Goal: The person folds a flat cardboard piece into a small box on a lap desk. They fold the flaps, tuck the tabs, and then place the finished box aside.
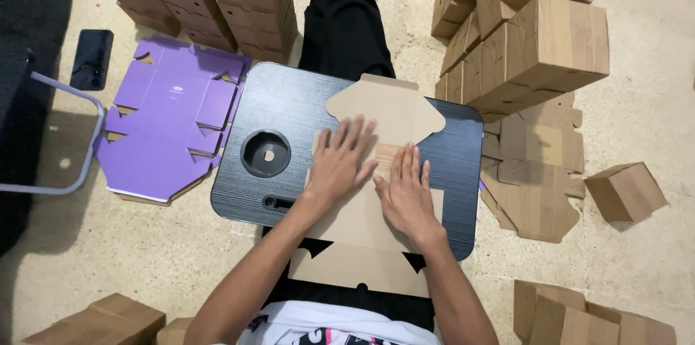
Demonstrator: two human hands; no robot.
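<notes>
In the head view, at the centre of the frame, both hands lie palm-down on a flat brown cardboard cutout (384, 117) spread over a dark, wood-grained worktop (456, 153) with rounded corners. The left hand (337, 164) has its fingers spread and pressed flat; the right hand (407, 193) rests just beside it, fingers together and extended, grasping nothing. The cutout's scalloped flap points to the upper centre, its lower edge overhanging the lap. A round recess (266, 152) sits left of the hands. A purple die-cut sheet (170, 128) lies on the floor at left; folded cardboard boxes (543, 41) are stacked upper right.
</notes>
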